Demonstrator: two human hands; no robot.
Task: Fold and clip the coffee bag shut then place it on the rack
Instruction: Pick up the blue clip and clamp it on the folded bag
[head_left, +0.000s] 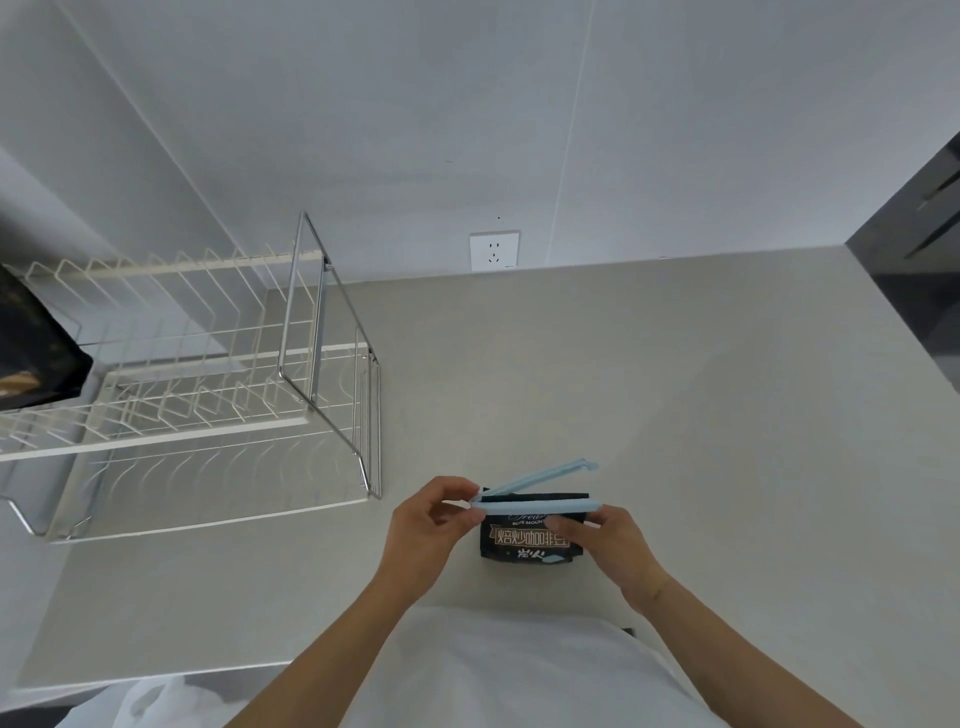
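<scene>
A small black coffee bag (524, 540) with white lettering stands upright on the grey counter, its top folded over. A light blue sealing clip (540, 491) straddles the folded top; its two arms are joined at the left and spread apart at the right. My left hand (434, 525) pinches the clip's hinge end. My right hand (613, 545) grips the right side of the bag and the lower clip arm. The white wire rack (208, 410) stands at the left.
A dark bag (31, 358) sits on the rack's far left. A wall socket (494, 251) is behind the counter (675, 415). A dark appliance (919, 270) borders the right. A white plastic bag (150, 701) lies at the bottom left edge.
</scene>
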